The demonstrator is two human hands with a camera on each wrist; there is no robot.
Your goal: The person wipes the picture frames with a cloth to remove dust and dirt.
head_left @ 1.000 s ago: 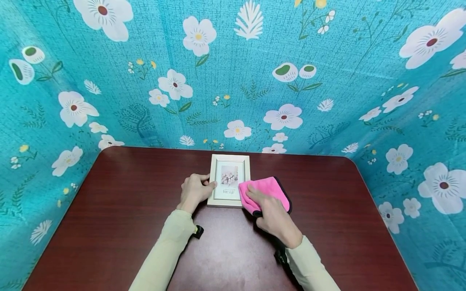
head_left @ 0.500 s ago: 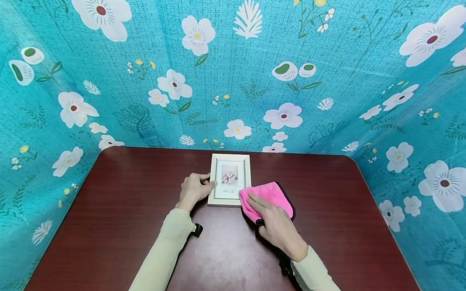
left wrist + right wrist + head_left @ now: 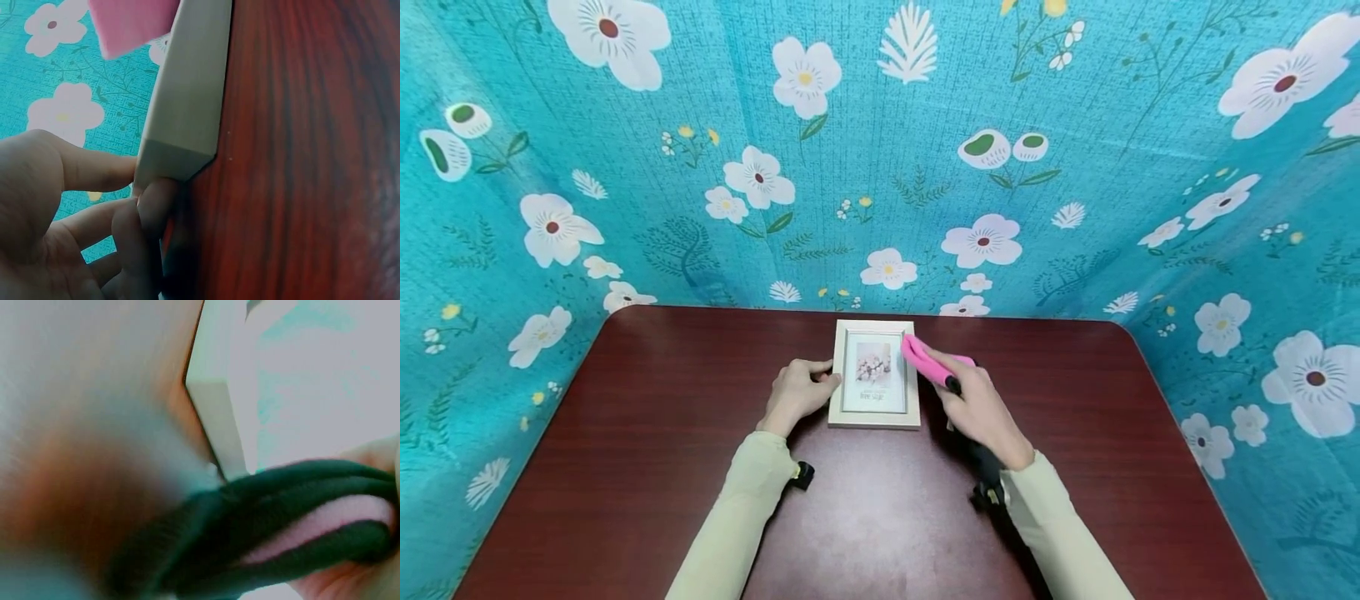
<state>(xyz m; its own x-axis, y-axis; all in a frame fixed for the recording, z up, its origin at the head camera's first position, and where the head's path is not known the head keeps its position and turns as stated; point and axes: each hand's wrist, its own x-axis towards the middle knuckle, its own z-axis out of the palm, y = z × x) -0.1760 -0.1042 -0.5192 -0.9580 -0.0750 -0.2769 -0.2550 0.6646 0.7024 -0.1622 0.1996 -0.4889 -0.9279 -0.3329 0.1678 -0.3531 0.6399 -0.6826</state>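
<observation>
A pale picture frame (image 3: 874, 375) with a flower print lies face up near the far edge of the table. My left hand (image 3: 797, 393) grips its left side. In the left wrist view the thumb and fingers pinch a corner of the frame (image 3: 184, 100). My right hand (image 3: 983, 410) holds a folded pink cloth (image 3: 928, 360) with black edging over the frame's upper right side. Close up in the right wrist view, the cloth (image 3: 325, 528) is bunched in layers beside the frame (image 3: 215, 415); that view is blurred, so exact contact cannot be told.
The dark reddish-brown table (image 3: 677, 433) extends around the frame on every side. Behind it and at both sides hangs a blue floral curtain (image 3: 865, 150). Each wrist carries a small black camera mount (image 3: 802, 476).
The right hand first drew the cloth slightly down and right, then moved up along the frame's right side, where the cloth now stands folded and tilted. The left hand has stayed put.
</observation>
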